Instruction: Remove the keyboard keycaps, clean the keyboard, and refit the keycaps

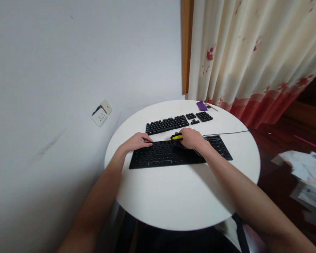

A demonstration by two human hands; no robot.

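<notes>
A black keyboard base (160, 154) with its keycaps off lies on the white round table (173, 196). My left hand (137, 141) is closed at the base's far left corner, thumb and fingers pinching its edge. Over the middle-right of the base is my right hand (191, 138), wrapped round a yellow-and-black tool (177, 137). Most of that tool is hidden in my fist, so its kind does not show. Behind the base, the loose black keycaps (167, 124) are laid out in keyboard order, with a number-pad block (204, 116) at their right.
At the table's back right lie a purple cloth or packet (202, 105) and a thin light stick (214, 108). A black cable (226, 133) runs off the right edge. A wall with a socket (99, 117) stands left, a curtain (252, 63) behind, papers (305, 168) right.
</notes>
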